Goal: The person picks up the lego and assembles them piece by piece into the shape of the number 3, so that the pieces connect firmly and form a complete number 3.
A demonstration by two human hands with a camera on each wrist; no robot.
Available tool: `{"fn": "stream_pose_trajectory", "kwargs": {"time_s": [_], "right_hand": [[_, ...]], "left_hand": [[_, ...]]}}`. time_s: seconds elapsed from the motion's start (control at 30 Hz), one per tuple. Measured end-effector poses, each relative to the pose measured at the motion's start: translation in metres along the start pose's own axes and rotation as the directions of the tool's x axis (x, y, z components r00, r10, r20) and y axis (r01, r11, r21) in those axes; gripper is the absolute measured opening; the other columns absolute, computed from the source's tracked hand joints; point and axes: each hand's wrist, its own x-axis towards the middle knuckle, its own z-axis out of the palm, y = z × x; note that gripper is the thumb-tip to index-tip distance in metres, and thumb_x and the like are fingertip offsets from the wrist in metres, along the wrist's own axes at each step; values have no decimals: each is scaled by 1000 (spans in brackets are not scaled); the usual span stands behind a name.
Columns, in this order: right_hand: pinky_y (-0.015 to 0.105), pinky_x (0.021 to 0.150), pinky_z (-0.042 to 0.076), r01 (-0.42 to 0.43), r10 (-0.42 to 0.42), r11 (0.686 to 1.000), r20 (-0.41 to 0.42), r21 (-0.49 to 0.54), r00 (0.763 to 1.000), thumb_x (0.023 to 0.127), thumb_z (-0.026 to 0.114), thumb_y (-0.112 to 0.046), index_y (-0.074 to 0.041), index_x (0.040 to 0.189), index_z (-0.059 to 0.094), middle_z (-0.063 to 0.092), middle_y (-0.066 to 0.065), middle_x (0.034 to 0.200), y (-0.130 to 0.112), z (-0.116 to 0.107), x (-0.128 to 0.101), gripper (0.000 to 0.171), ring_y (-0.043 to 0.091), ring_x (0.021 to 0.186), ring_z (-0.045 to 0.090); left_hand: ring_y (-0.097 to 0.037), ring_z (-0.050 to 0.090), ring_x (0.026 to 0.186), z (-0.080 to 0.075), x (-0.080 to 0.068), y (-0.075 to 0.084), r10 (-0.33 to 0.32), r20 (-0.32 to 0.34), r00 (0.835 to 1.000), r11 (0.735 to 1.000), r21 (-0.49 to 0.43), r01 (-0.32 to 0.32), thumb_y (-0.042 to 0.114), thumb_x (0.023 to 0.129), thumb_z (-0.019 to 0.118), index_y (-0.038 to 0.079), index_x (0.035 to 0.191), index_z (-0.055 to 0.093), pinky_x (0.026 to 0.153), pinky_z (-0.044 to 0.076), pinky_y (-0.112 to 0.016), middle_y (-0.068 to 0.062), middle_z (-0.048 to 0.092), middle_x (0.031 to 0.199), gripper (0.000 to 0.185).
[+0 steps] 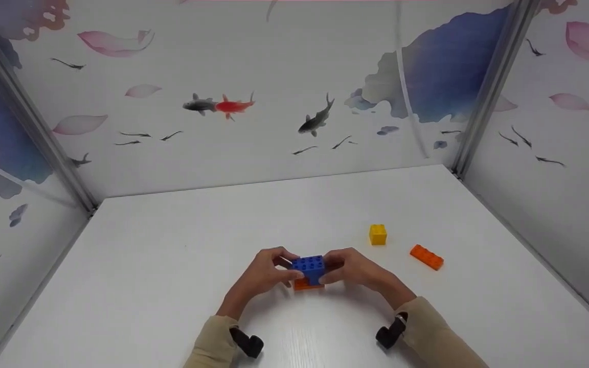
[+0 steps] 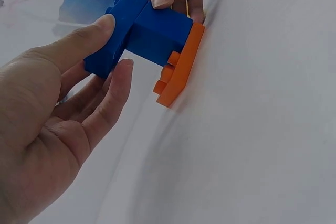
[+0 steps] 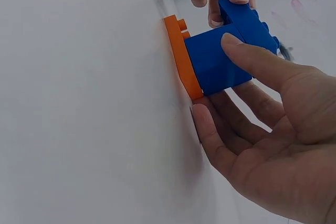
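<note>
A long studded blue brick (image 1: 309,263) tops a small stack between both hands. Beneath it, toward the right hand's end, sits a blue block (image 3: 218,64), and an orange flat brick (image 2: 184,66) forms the base on the table. My left hand (image 1: 269,270) pinches the overhanging end of the upper blue brick between thumb and fingers. On the other side, my right hand (image 1: 352,267) grips the blue bricks, its thumb near the seam between them. Under the overhang, studs on the orange brick show in the left wrist view.
A yellow brick (image 1: 378,234) stands beyond the right hand. Farther right lies another orange flat brick (image 1: 427,257). The white table (image 1: 172,245) is bounded by printed panels (image 1: 284,61) at the back and sides.
</note>
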Motion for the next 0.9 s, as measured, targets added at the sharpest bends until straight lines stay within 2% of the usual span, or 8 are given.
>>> {"fn": "stream_pose_trajectory", "kwargs": {"time_s": [0.17,0.3,0.43,0.57,0.7,0.9], "right_hand": [[49,110,46,-27,27,999,-1,-35,1000,85,80,-28,-14,125,67,69,5,124,-5,-3,-2,44,22,110,61],[46,105,51,-27,27,999,5,-45,1000,87,78,-30,-16,128,66,68,6,127,-9,-10,-6,45,22,112,63],[42,101,55,21,-21,999,-3,-39,1000,90,75,-30,-14,130,66,68,10,129,-13,-22,-10,44,26,116,65],[42,102,55,76,-79,996,-66,-46,995,91,73,-33,-13,130,66,67,13,131,-17,-38,-17,44,26,118,65],[43,101,55,146,-156,987,-165,-68,974,92,72,-33,-14,128,67,66,15,130,-19,-55,-24,41,30,118,65],[47,102,54,194,-238,968,-331,-159,913,93,72,-29,-8,128,66,66,15,130,-14,-76,-32,41,35,121,63]], "left_hand": [[-20,67,94,0,0,3,13,10,1000,1000,3,-13,26,86,80,4,115,67,73,62,-32,-16,68,113,38],[-20,66,94,0,0,1,7,6,1000,1000,5,-7,27,86,80,4,116,67,73,62,-32,-16,68,113,40],[-20,65,95,0,1,0,-18,-3,1000,1000,12,18,29,85,80,5,117,67,74,62,-32,-15,68,113,42],[-20,66,94,0,1,-1,-31,-8,999,999,23,31,30,85,81,5,117,67,74,62,-32,-14,69,113,43],[-20,66,94,0,0,0,-20,-1,1000,1000,14,20,28,85,81,5,117,67,73,62,-33,-14,69,112,42],[-19,66,94,1,-2,1,-8,5,1000,1000,3,8,25,86,80,4,117,67,72,63,-34,-14,69,111,40]]}}
